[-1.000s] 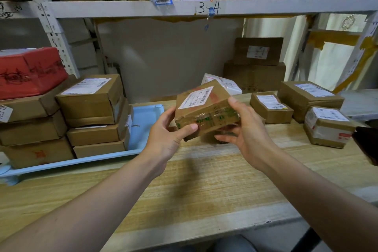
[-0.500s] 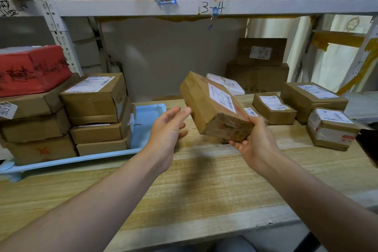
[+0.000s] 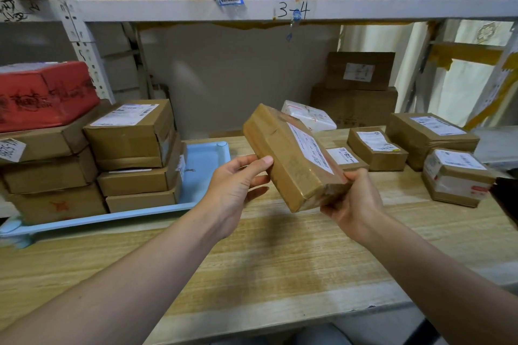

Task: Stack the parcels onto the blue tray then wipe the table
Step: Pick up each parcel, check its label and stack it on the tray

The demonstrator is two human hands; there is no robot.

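Because the tape-wrapped brown cardboard parcel (image 3: 291,157) looks rigid, light and slick, we cradle its near end in the curled right hand (image 3: 354,204); the left hand (image 3: 238,187), fingers relaxed, steadies its side by thumb.

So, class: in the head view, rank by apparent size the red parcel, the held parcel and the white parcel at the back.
1 and 2. red parcel and held parcel: look alike; the held one is nearer the camera, so unsure.
3. white parcel, partly hidden.
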